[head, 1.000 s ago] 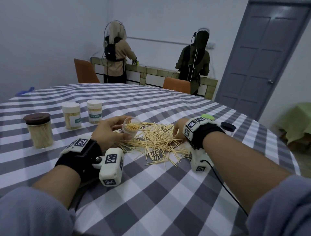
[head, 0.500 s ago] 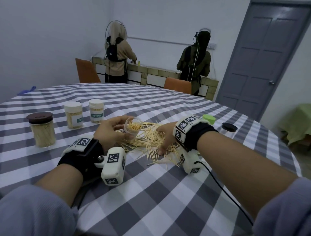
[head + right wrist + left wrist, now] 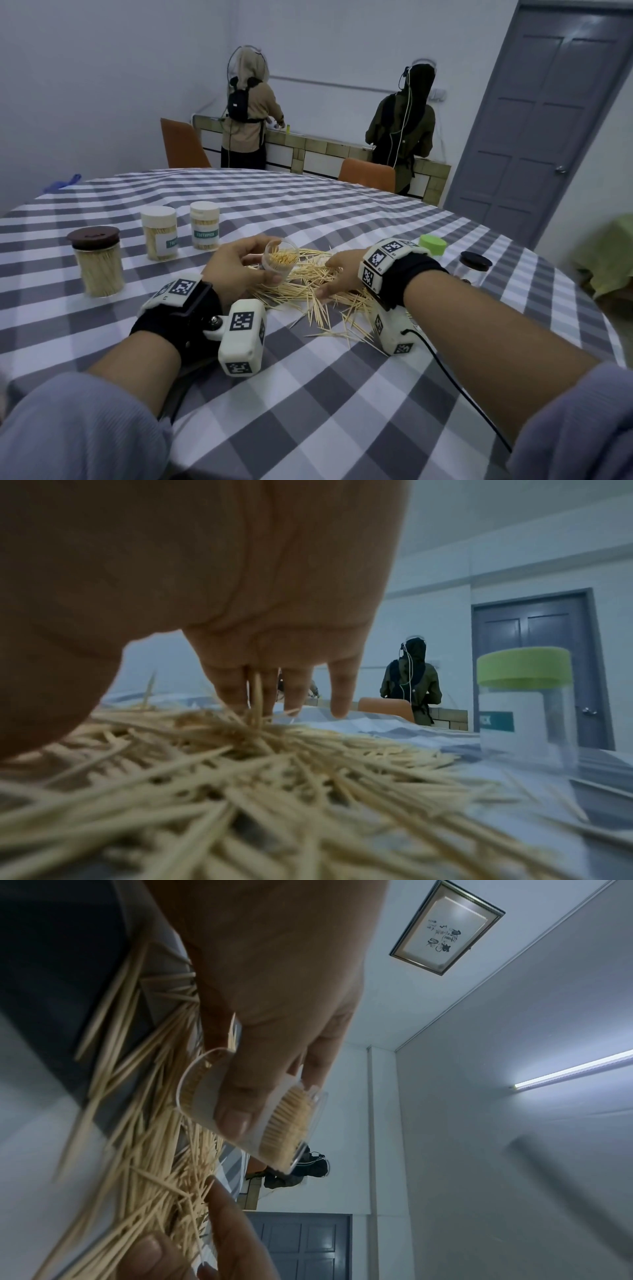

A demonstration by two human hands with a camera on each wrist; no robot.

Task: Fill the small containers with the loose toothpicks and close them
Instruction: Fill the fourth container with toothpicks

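A small clear container [image 3: 279,261], uncapped and nearly full of upright toothpicks, is held in the left hand [image 3: 236,270], fingers curled round its wall, just above the pile of loose toothpicks [image 3: 318,291] near the middle of the checked counter [image 3: 342,411]. The right hand [image 3: 339,274] rests on the pile, fingers extended down into the sticks. Three capped, filled containers [image 3: 159,233] stand toward the left edge. A green-lidded container [image 3: 433,245] and a dark-lidded one [image 3: 475,265] stand toward the right edge.
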